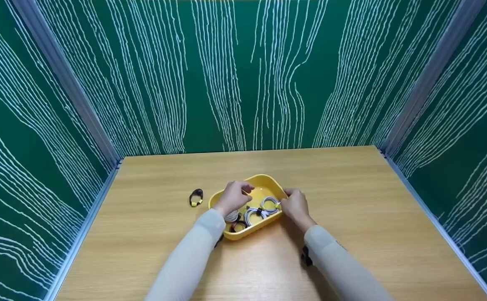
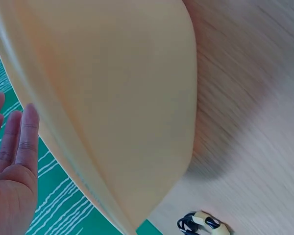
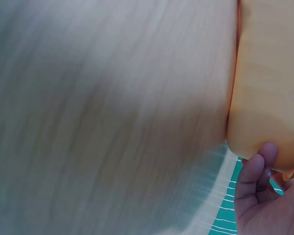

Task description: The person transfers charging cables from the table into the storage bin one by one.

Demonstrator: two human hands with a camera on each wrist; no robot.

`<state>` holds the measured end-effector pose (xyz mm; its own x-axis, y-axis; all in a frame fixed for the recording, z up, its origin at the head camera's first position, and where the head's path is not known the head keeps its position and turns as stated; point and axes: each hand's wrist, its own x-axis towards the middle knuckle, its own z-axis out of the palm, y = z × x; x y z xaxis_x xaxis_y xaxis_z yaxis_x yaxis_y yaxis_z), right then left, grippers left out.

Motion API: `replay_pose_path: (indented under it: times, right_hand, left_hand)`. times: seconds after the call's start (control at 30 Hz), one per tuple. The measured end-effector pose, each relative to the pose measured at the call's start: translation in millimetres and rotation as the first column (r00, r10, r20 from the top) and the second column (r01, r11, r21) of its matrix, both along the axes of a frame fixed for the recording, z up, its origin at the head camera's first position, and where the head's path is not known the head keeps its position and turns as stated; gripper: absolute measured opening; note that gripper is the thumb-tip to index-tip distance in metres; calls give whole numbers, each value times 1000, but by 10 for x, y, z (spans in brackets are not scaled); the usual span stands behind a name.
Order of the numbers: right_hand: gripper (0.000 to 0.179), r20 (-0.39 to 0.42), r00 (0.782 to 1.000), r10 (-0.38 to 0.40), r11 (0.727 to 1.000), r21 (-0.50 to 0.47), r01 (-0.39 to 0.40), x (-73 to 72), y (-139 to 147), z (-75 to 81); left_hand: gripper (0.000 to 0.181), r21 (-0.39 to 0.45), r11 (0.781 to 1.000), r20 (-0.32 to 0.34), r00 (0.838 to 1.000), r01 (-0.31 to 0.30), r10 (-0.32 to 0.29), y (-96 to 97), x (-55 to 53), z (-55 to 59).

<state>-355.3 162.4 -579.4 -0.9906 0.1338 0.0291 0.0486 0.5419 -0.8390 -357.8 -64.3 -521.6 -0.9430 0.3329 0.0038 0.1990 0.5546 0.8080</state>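
A yellow plastic tray with rounded corners lies slantwise between the two hands. Inside it are several coiled cables: a light grey coil with a yellow tie, a white coil with a black tie, and a dark coil nearer the left forearm. My left hand is over the tray's left end, its fingers loose around nothing; the left wrist view shows them beside the rim. At the right end, my right hand grips the tray's edge, fingertips against the outer wall.
A black coiled cable with a yellow tie lies on the wooden table, left of the tray. Green panels with white wavy lines stand at the back and both sides, joined by grey metal posts.
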Motion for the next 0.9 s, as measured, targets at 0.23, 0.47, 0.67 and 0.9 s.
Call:
replay_pose_path:
  times: [0.23, 0.47, 0.67, 0.9]
  right_hand:
    - [50, -6, 1000, 1, 1000, -2, -1, 0, 5, 2]
    - [48, -26, 1000, -9, 1000, -4, 9, 3, -5, -14]
    - [45, -34, 999, -8, 1000, -18, 8, 6, -16, -5]
    - [44, -73, 997, -6, 999, 38, 9, 3, 13, -20]
  left_hand:
    - [36, 15, 1000, 4, 1000, 3, -3, -60, 15, 10]
    - [35, 20, 1000, 19, 1000, 4, -5, -108, 39, 24]
    - [37, 27, 1000, 32, 999, 0, -1, -165, 64, 38]
    - [34, 3, 1000, -2, 1000, 5, -5, -223, 86, 40]
